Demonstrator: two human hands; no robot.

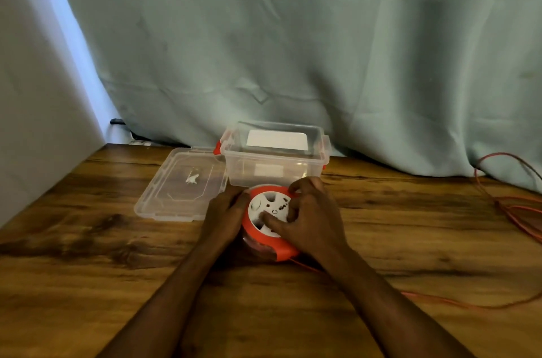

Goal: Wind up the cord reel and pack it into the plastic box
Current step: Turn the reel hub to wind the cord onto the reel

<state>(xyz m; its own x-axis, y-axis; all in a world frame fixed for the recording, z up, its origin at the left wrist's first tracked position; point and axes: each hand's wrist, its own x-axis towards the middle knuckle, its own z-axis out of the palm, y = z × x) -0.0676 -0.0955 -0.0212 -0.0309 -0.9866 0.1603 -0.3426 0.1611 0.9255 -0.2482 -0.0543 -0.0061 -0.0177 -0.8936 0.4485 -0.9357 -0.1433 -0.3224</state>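
An orange cord reel (265,236) with a white round face lies flat on the wooden table, just in front of the clear plastic box (234,161). My left hand (225,215) grips the reel's left side. My right hand (311,217) lies over the white face, fingers curled on it and thumb pressed near its lower edge. An orange cord (440,299) leaves the reel's lower right, runs across the table and loops up at the far right. The box stands open, with orange latches and a white card inside.
The box's clear lid (181,184) lies flat on the table left of the box. A pale green curtain (293,49) hangs behind the table, and a white wall (29,93) stands at the left. Loose cord coils (516,211) lie at the right table edge.
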